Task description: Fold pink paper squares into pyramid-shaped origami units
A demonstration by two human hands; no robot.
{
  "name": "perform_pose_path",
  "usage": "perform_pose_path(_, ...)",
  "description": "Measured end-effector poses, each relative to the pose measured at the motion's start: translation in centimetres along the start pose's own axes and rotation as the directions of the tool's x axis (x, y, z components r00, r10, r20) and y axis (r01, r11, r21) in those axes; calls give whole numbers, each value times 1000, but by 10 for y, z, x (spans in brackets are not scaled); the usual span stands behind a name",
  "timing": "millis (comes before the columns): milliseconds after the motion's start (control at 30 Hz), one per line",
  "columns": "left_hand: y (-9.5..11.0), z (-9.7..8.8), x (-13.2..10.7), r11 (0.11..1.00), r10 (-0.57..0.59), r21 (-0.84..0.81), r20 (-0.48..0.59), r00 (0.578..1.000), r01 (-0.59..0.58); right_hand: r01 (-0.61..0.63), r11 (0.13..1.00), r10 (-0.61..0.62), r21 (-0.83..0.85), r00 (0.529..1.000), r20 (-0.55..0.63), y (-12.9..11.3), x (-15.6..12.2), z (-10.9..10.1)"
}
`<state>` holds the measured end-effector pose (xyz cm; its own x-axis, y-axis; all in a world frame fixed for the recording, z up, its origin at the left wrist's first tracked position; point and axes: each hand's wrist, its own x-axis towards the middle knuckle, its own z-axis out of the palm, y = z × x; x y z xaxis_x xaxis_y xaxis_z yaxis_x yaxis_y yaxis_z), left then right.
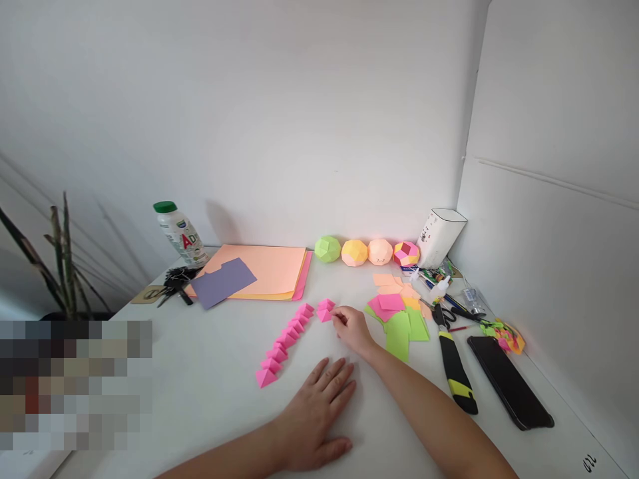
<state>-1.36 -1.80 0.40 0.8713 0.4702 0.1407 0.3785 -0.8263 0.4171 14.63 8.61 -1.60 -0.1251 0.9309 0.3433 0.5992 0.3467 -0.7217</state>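
Note:
My left hand (317, 416) lies flat on the white table, fingers spread and holding nothing. Farther forward, the fingers of my right hand (353, 329) are pinched together at the edge of a small pink folded paper piece (325, 311). That piece sits close against another pink one, and the fingertips partly cover its right side. To the left, a slanting row of several pink folded paper pieces (286, 339) runs toward me, each with a pointed ridge.
Paper balls, including a green one (327, 249), line the wall. Coloured sheets (269, 266) lie left, with a purple piece (224, 283) and a bottle (182, 236). Right are sticky notes (398, 329), a cutter (456, 372), scissors (444, 315), a phone (509, 382) and a white container (442, 236).

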Motion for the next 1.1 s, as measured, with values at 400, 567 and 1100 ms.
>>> perform_pose_path(400, -2, 4, 0, 1000, 20, -2, -25, 1000, -20, -361, 472, 438, -804, 888, -142, -2, 21, -67)
perform_pose_path(567, -2, 4, 0, 1000, 30, 4, -42, 999, -30, -356, 439, 524, -825, 847, -87, 6, 21, -69)
perform_pose_path(1100, -2, 3, -1, 1000, 14, 27, 1, 1000, -14, -326, 398, 523, -857, 848, -80, 7, 21, -66)
